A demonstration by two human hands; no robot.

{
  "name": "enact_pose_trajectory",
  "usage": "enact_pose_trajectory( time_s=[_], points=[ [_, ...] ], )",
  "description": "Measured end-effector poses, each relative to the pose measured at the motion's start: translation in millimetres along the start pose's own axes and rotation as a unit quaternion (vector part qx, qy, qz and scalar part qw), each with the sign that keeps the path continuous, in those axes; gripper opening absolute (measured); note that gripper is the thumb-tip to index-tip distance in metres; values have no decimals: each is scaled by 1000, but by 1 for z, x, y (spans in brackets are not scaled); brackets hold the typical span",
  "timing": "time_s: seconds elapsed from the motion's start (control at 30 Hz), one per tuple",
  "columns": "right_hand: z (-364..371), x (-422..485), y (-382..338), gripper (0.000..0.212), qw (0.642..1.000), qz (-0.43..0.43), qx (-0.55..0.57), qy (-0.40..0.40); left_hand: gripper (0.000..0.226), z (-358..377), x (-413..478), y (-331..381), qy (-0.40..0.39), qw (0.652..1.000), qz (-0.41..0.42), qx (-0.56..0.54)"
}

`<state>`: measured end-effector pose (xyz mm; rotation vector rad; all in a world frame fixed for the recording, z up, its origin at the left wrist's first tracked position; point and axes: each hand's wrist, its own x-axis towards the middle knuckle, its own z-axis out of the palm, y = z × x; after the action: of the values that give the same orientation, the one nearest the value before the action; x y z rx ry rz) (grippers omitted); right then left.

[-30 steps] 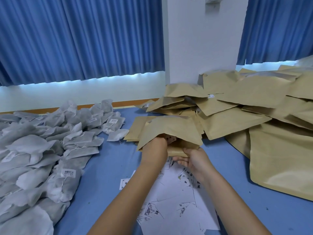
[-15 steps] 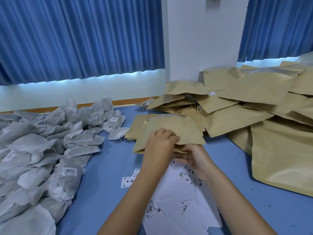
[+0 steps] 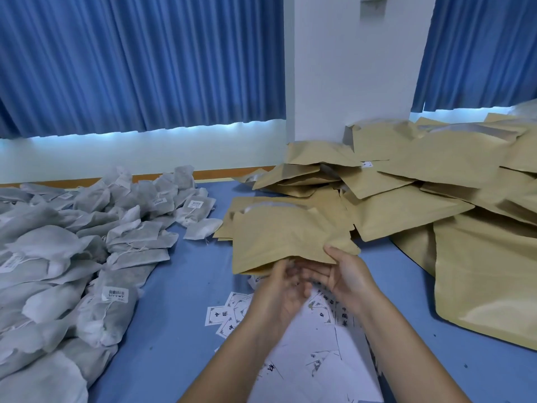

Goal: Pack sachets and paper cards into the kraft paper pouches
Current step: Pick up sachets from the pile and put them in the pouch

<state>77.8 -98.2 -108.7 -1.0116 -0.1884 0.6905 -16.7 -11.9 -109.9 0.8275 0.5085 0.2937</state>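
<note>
A kraft paper pouch (image 3: 284,237) lies flat at the table's middle, on a few other flat pouches. My right hand (image 3: 345,274) pinches its near right corner, thumb on top and fingers beneath. Just left of it, my left hand (image 3: 279,295) hovers below the pouch's near edge with loosely curled fingers and holds nothing. White paper cards (image 3: 316,353) with black print lie spread under both forearms. Grey-white sachets (image 3: 58,257) with small labels are heaped on the left.
A large heap of kraft pouches (image 3: 436,181) fills the right and back of the blue table (image 3: 174,301), against a white pillar (image 3: 345,68). Blue curtains hang behind. One big pouch (image 3: 488,280) lies at the right edge.
My left hand came out of the pouch mouth, passed over the pouch's top and drew back below its near edge. The pouch has been lowered flat. My right hand keeps its hold.
</note>
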Motion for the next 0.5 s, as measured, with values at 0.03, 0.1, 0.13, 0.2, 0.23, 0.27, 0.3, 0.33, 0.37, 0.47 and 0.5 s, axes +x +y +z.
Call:
enact_pose_trajectory(
  time_s=[0.03, 0.1, 0.13, 0.2, 0.23, 0.27, 0.3, 0.33, 0.37, 0.47, 0.5],
  points=[
    [1, 0, 2, 21, 999, 1, -41, -9, 17, -4, 4, 5, 20, 999, 26, -43],
    [2, 1, 6, 21, 988, -5, -153, 10, 16, -10, 7, 10, 55, 996, 57, -36],
    [2, 2, 7, 21, 980, -11, -197, 34, 17, -12, 8, 10, 66, 996, 56, -18],
    [-2, 5, 5, 23, 970, -19, -229, 83, 15, -15, 8, 9, 70, 997, 41, 12],
    [-5, 6, 4, 23, 970, -18, -221, 99, 14, -16, 7, 9, 69, 997, 34, 18],
    [-7, 6, 3, 22, 973, -17, -203, 109, 14, -17, 8, 8, 72, 997, 30, 18],
    [-9, 6, 2, 21, 975, -18, -188, 113, 15, -18, 9, 7, 77, 996, 30, 15],
    [-9, 6, 3, 20, 976, -19, -182, 117, 15, -19, 10, 7, 84, 996, 33, 12],
    [-8, 6, 4, 20, 976, -18, -182, 117, 15, -20, 11, 6, 92, 995, 39, 13],
    [-4, 4, 7, 17, 982, 11, -162, 100, 9, -23, 12, 7, 77, 994, 70, 18],
    [-3, 3, 6, 16, 984, 23, -153, 88, 12, -23, 11, 7, 62, 995, 80, 2]
  ],
)
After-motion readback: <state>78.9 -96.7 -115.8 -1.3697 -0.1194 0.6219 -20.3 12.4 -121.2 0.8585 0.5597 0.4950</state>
